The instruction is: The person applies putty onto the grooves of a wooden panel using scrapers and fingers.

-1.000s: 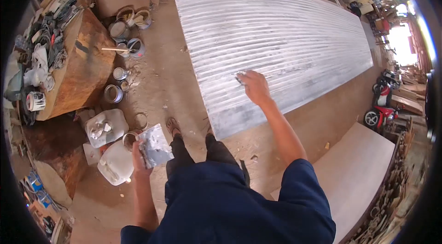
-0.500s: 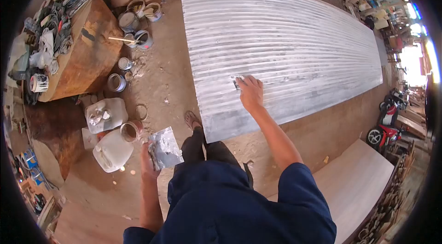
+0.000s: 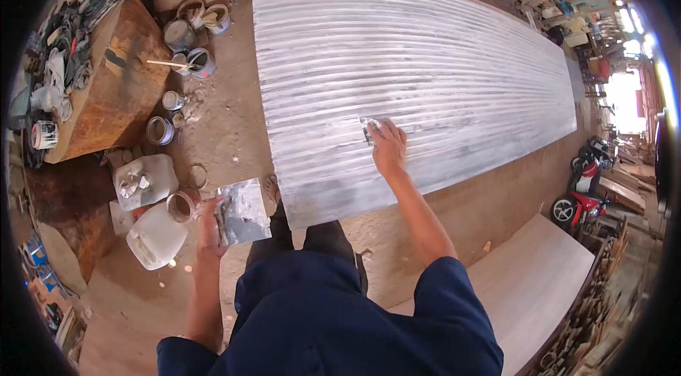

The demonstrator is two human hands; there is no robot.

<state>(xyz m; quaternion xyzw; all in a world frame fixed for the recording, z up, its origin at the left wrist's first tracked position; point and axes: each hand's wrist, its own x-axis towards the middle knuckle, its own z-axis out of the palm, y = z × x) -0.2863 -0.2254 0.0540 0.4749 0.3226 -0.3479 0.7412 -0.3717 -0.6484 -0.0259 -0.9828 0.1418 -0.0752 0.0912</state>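
The ridged panel (image 3: 425, 57) lay ahead, upper centre of the frame, long axis running left to right, the right hand (image 3: 389, 151) nearer, over it and grasping a scraper (image 3: 368, 128), while the left hand (image 3: 208, 228) gripped a smeared plate (image 3: 246, 214) off the panel's lower-left corner.

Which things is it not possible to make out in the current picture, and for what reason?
All in the head view:
- Scraper: partly hidden by the right hand.
- Left hand: some fingers hidden by the spread plate.
- Supports below the ribbed panel: hidden by it.
- Small print on the white tub: too small.
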